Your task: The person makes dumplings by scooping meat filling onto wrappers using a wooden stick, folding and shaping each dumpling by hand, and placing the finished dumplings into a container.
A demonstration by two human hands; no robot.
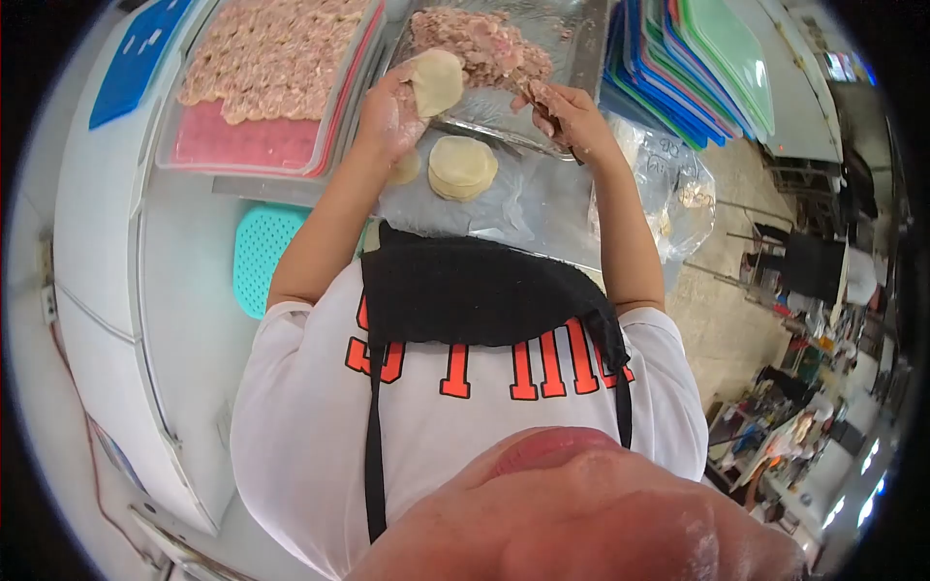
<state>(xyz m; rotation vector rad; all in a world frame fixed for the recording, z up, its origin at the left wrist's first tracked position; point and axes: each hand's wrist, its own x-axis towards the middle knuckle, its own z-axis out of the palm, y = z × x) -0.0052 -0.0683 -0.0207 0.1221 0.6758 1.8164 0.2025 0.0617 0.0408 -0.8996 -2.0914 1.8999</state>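
Observation:
A round dough wrapper [438, 83] rests across the fingers of my left hand [390, 116], which holds it beside the meat filling. My right hand [573, 118] is closed around a thin tool, mostly hidden by the fingers, with meat clinging at its end. Ground meat filling [480, 44] lies heaped in a metal tray [567, 29] between and beyond both hands. Below the left hand, a stack of round wrappers [462, 167] sits on the work surface, with part of another wrapper [404, 167] near the left wrist.
At the left, a clear plastic tray [242, 145] holds rows of filled dumplings [271, 58]. Coloured plastic lids [678, 68] are stacked at the right, above a clear plastic bag [668, 184]. A turquoise perforated basket [266, 252] is by the left forearm. People and shelves appear far right.

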